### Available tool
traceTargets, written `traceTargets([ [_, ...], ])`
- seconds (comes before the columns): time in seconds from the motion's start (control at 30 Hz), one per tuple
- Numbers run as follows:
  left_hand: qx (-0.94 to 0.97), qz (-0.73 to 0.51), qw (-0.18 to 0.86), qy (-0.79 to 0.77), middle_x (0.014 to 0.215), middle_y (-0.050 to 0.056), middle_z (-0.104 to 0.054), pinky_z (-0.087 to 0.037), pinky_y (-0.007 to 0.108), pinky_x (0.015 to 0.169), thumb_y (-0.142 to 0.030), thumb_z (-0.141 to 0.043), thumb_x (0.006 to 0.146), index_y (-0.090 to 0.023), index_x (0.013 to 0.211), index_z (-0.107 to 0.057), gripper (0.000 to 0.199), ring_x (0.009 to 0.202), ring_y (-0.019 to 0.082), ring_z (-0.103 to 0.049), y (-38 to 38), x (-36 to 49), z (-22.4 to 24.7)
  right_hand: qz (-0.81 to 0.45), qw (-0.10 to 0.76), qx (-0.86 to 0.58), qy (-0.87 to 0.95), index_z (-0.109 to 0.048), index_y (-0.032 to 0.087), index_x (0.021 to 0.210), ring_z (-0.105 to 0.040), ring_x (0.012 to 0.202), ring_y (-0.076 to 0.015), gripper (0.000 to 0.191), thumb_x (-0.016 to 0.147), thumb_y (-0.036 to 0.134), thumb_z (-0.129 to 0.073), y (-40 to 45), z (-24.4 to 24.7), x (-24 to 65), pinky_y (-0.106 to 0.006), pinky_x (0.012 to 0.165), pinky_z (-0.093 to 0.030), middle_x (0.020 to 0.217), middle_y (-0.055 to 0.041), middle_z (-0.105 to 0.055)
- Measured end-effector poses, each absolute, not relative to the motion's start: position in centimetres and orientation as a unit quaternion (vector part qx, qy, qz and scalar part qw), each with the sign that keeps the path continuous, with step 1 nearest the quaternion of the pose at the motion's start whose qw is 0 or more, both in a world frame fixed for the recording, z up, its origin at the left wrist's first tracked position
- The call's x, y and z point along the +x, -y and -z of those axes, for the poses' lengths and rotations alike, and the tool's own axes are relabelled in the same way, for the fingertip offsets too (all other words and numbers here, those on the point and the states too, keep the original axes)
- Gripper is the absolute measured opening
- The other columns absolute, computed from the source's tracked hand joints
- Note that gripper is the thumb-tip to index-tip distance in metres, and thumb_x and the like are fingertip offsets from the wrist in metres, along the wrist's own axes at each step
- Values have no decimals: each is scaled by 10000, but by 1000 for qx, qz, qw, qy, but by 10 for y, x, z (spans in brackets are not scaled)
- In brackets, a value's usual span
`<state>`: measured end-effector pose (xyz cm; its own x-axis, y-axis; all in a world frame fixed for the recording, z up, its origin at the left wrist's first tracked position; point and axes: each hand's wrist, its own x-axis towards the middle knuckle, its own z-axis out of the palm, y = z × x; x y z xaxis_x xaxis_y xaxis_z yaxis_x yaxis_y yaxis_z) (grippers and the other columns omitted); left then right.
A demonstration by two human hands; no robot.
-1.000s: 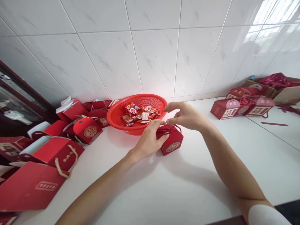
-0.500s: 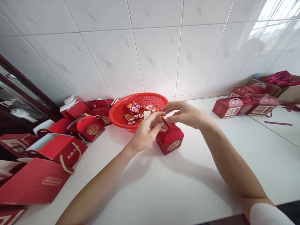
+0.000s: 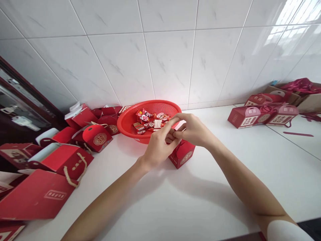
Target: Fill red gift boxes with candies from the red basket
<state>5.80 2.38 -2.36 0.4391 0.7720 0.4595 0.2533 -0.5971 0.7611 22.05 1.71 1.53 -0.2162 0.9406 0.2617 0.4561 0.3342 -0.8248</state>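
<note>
A small red box (image 3: pixel 182 154) with a gold round emblem stands on the white table, partly under my hands. My left hand (image 3: pixel 162 142) is closed above the box's left side, its fingertips pinched together near the top. My right hand (image 3: pixel 192 130) meets it there, thumb and fingers also closed. What the fingertips hold is too small and hidden to name. Just behind my hands sits a red plastic basket (image 3: pixel 122 129) with several wrapped sweets (image 3: pixel 144 116) inside.
Several open red boxes (image 3: pixel 56 157) crowd the left side of the table (image 3: pixel 150 207). At the right stand closed red boxes (image 3: pixel 242 116) beside a carton with dark pink ribbon (image 3: pixel 302 85). A thin strip (image 3: pixel 298 134) lies nearby. A tiled wall rises behind.
Both hands have come together over the box, and their fingertips now meet. The right hand has moved slightly left and down. The dark red strap seen at the box top is now hidden.
</note>
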Motion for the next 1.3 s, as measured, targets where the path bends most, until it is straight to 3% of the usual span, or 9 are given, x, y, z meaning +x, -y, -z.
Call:
traceTargets([
  [0.13, 809, -412, 265, -325, 888, 5, -723, -619, 329, 764, -222, -637, 889, -259, 1425, -525, 549, 752, 185, -715, -24, 59, 25, -303, 397, -482, 720, -691, 203, 951, -669, 680, -148, 315, 715, 31, -575, -16, -15, 221, -258, 560, -531, 961, -19, -736],
  [0.33, 801, -427, 266, -326, 1093, 47, -780, -591, 368, 959, -228, -654, 896, -225, 1379, -563, 491, 1013, 227, -750, -22, 57, 24, -304, 408, -492, 706, -674, 186, 991, -693, 703, -148, 334, 709, 23, -602, -23, -14, 227, -267, 555, -544, 1133, -55, -713],
  [0.47, 802, -427, 236, -346, 1157, 60, -762, -562, 392, 1006, -255, -658, 889, -217, 1344, -582, 463, 1098, 247, -723, -20, 55, 23, -304, 416, -514, 686, -667, 184, 1011, -710, 719, -152, 356, 697, 28, -604, -24, -17, 230, -283, 600, -546, 1200, -74, -702],
  [0.6, 812, -407, 168, -383, 1324, 108, -658, -513, 479, 1054, -385, -760, 819, -222, 1388, -544, 630, 1261, 314, -604, -19, 58, 30, -260, 471, -534, 652, -686, 204, 1032, -714, 749, -179, 390, 690, 47, -583, -20, -22, 235, -298, 606, -534, 1088, -59, -737],
  [0.73, 817, -352, 207, -407, 1512, 150, -496, -433, 543, 1134, -498, -740, 838, -237, 1523, -387, 813, 1427, 356, -447, -22, 61, 38, -243, 504, -542, 627, -692, 209, 1028, -682, 673, -193, 372, 688, 94, -594, -15, -30, 240, -284, 504, -481, 873, -37, -727],
  [0.93, 810, -364, 246, -388, 1628, 172, -350, -342, 559, 1210, -472, -656, 913, -232, 1582, -243, 822, 1537, 331, -295, -22, 64, 49, -234, 520, -544, 615, -690, 193, 997, -696, 714, -188, 321, 692, 120, -624, -11, -40, 247, -280, 529, -505, 998, -67, -718],
  [1.13, 830, -453, 179, -271, 1539, 174, -446, -381, 538, 1194, -257, -627, 898, -223, 1469, -408, 612, 1473, 318, -398, -11, 69, 72, -190, 553, -574, 573, -690, 201, 960, -704, 791, -214, 303, 664, 140, -672, -19, -45, 276, -323, 594, -538, 1100, -90, -710],
  [1.3, 863, -326, 309, -230, 1376, 140, -581, -509, 464, 1097, -207, -598, 874, -228, 1268, -605, 395, 1298, 281, -581, 2, 75, 108, -121, 569, -610, 538, -697, 192, 943, -706, 810, -233, 299, 647, 154, -680, -37, -38, 318, -394, 691, -560, 1125, -107, -700],
])
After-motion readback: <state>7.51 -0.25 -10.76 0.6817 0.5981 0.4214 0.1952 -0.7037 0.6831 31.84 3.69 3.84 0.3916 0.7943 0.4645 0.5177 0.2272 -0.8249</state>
